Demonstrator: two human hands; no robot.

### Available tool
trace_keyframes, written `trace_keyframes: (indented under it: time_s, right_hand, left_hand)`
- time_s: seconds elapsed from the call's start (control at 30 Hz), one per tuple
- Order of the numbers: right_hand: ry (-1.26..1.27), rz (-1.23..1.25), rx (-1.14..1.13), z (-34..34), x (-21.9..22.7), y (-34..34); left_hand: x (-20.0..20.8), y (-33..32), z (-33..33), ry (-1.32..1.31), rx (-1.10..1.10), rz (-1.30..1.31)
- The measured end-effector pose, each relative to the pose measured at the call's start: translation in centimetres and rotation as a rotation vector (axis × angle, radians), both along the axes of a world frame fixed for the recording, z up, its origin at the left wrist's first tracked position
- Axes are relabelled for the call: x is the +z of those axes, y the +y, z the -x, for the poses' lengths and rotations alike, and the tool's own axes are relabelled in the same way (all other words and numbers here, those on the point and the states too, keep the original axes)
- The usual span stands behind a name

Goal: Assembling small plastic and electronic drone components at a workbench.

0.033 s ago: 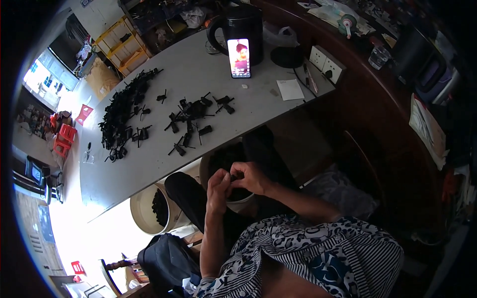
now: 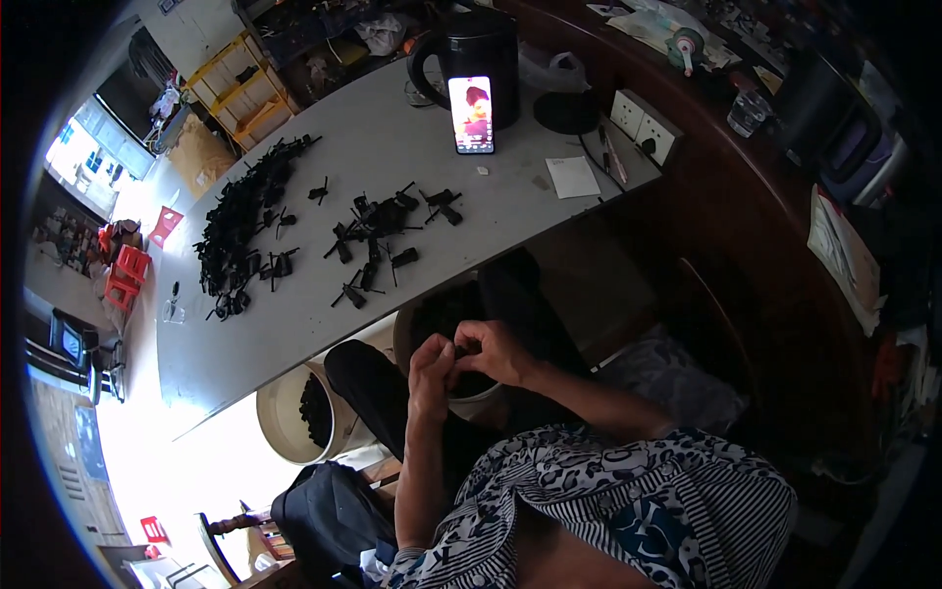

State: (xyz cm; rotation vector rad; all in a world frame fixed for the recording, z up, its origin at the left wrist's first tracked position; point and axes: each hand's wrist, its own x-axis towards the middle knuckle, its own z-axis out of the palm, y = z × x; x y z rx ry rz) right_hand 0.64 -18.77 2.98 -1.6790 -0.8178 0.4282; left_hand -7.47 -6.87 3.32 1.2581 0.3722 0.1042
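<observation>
My left hand and my right hand meet fingertip to fingertip over a pale bucket between my knees. Both are closed in a pinch. A bit of something dark shows by the fingers, but it is too small and covered to name. Dark pieces lie inside this bucket. On the grey table in front of me, small black plastic parts with thin prongs lie in a loose heap. A longer curved pile of similar parts stretches along the table's left side.
A second pale bucket with black pieces stands at my left, under the table edge. On the table, a lit phone leans against a black kettle. A white paper and a power strip are at the right.
</observation>
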Motion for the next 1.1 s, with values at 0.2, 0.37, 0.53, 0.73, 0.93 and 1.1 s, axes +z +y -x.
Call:
trace_keyframes:
  time_s: [0.2, 0.37, 0.53, 0.73, 0.93, 1.1]
  right_hand:
    - [-0.3, 0.155, -0.062, 0.5, -1.6, 0.4]
    - [-0.231, 0.184, -0.082, -1.0, -2.7, 1.2]
    - [0.606, -0.327, -0.014, -3.2, -5.9, 1.4]
    - [0.543, -0.425, -0.167, -1.6, -6.9, 1.7]
    - [0.516, -0.438, -0.282, -1.9, -7.9, 1.9]
    - [0.525, -0.477, -0.344, -1.7, -8.0, 2.3]
  left_hand:
    - [-3.1, 0.3, -0.6, 0.03, 0.097, 0.271]
    - [-4.7, 1.5, -1.6, 0.043, 0.096, 0.104]
    - [-7.8, 2.9, -2.5, 0.135, 0.191, -0.091]
    - [-5.7, -0.1, -2.3, 0.037, -0.156, 0.004]
    - [-3.7, -2.6, -1.4, -0.071, 0.009, 0.194]
    - [-2.5, -3.2, -1.2, -0.129, 0.107, 0.177]
